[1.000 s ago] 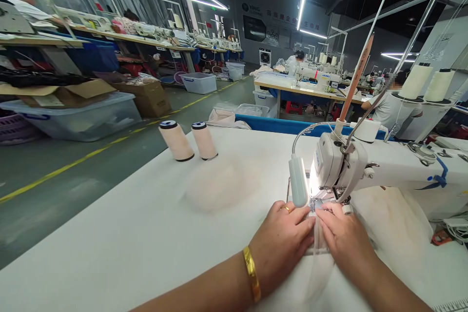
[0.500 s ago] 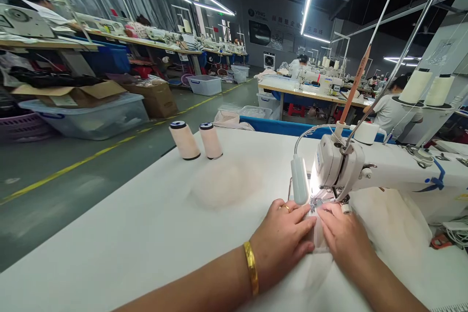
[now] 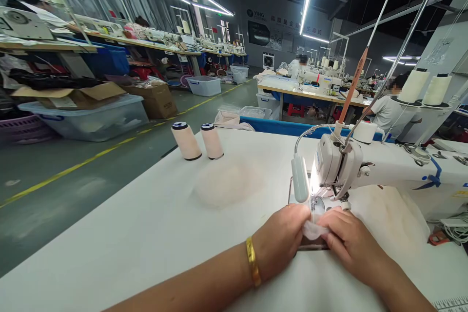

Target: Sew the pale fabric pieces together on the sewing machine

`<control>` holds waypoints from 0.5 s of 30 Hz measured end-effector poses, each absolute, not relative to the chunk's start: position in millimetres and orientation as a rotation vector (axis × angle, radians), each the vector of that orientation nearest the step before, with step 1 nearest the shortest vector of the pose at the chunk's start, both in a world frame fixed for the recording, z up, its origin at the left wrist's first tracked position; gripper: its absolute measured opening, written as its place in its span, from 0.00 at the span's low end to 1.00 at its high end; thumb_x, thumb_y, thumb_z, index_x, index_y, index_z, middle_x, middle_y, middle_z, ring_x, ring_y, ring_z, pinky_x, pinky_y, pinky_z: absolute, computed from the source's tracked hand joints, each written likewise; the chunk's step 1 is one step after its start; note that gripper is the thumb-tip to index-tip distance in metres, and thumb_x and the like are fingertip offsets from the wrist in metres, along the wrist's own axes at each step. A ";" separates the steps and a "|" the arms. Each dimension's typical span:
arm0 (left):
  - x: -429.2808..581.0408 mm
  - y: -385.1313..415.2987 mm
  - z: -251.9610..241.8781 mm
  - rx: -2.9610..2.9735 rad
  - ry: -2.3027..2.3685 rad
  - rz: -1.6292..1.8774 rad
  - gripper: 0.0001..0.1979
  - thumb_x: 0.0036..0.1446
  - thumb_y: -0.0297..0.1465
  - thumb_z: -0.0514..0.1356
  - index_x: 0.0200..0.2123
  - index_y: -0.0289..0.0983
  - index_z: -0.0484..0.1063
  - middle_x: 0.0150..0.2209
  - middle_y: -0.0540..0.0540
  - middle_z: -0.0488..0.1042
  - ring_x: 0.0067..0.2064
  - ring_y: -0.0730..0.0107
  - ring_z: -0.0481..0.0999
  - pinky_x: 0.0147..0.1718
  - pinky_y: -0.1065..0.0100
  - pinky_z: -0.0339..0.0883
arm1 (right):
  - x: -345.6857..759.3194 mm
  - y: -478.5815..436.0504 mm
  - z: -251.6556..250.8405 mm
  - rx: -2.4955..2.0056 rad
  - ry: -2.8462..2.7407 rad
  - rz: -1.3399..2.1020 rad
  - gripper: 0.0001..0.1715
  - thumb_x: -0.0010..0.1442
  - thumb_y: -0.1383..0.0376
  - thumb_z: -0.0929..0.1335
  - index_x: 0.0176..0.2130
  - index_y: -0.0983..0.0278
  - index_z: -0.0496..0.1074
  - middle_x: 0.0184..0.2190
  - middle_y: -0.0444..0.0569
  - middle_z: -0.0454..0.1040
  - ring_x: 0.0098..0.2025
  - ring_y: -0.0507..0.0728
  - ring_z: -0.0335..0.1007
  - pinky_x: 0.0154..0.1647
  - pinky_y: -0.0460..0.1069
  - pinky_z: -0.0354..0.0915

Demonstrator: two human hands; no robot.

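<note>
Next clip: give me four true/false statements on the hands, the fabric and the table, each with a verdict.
1. The left hand and right hand both grip a pale fabric piece in front of the sewing machine needle. True.
2. The two thread spools lie on their sides on the table. False: both stand upright.
3. A gold bangle sits on the left wrist. True.
4. The right hand rests on top of the sewing machine. False: it is down at the fabric piece.
</note>
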State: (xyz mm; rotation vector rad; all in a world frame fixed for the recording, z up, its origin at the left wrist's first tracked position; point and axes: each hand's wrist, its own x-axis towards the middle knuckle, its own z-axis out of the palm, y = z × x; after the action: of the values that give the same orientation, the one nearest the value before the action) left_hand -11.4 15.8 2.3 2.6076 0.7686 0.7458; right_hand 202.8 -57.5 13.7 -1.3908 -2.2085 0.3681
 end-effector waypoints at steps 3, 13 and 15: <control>-3.3 22.5 7.6 2.482 0.829 0.672 0.10 0.50 0.21 0.53 0.32 0.41 0.59 0.30 0.51 0.69 0.29 0.67 0.66 0.29 0.67 0.60 | 199.0 -57.0 11.3 -1.425 -2.002 0.334 0.12 0.74 0.64 0.60 0.40 0.58 0.71 0.35 0.46 0.76 0.37 0.59 0.71 0.38 0.52 0.66; 1.2 35.5 13.6 2.406 0.742 0.680 0.10 0.52 0.21 0.54 0.22 0.38 0.64 0.23 0.53 0.64 0.24 0.72 0.63 0.26 0.70 0.57 | 188.7 -54.5 10.4 -1.423 -1.696 0.409 0.14 0.74 0.58 0.61 0.39 0.59 0.71 0.36 0.47 0.77 0.41 0.59 0.76 0.40 0.50 0.68; 1.6 35.7 14.6 2.404 0.722 0.691 0.11 0.53 0.22 0.56 0.21 0.38 0.64 0.23 0.54 0.62 0.24 0.73 0.62 0.26 0.70 0.57 | 189.9 -55.3 11.8 -1.410 -1.713 0.403 0.14 0.74 0.59 0.61 0.39 0.59 0.71 0.35 0.47 0.77 0.40 0.59 0.76 0.40 0.50 0.68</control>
State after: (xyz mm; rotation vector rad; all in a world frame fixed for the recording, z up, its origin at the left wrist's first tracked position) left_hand 1.6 35.7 14.6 2.4040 0.7221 0.6914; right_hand 189.9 -55.3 11.8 -1.4100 -1.7133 0.4025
